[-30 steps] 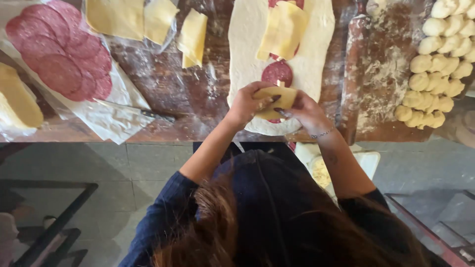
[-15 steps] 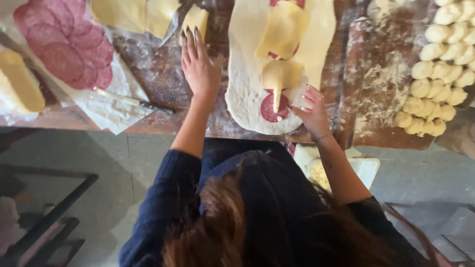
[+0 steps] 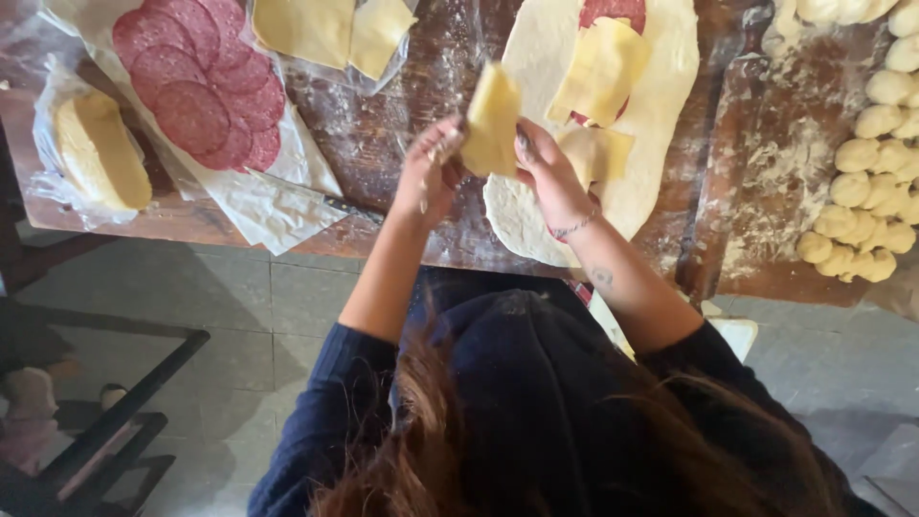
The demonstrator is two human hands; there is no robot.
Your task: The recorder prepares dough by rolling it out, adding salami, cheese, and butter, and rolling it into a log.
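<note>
Both hands are raised above the near edge of the wooden desk (image 3: pixel 402 144). The left hand (image 3: pixel 429 172) and the right hand (image 3: pixel 548 170) share one grip: each is closed on the yellow cheese slice (image 3: pixel 492 120), the left pinching its lower left edge, the right pinching its lower right edge. The slice stands roughly upright between the two hands, and most of its surface rises above the fingertips.

Just right of the grip and below it, the rolled dough sheet (image 3: pixel 661 105) lies flat on the desk, carrying two further cheese slices (image 3: pixel 603 67) and a partly covered salami round (image 3: pixel 613 11). Well left of the grip, sliced salami (image 3: pixel 196 81) lies on paper, with a cheese block (image 3: pixel 100 148) in clear wrap beyond it. Far right of the grip, dough balls (image 3: pixel 866 182) sit on a floured board.
</note>
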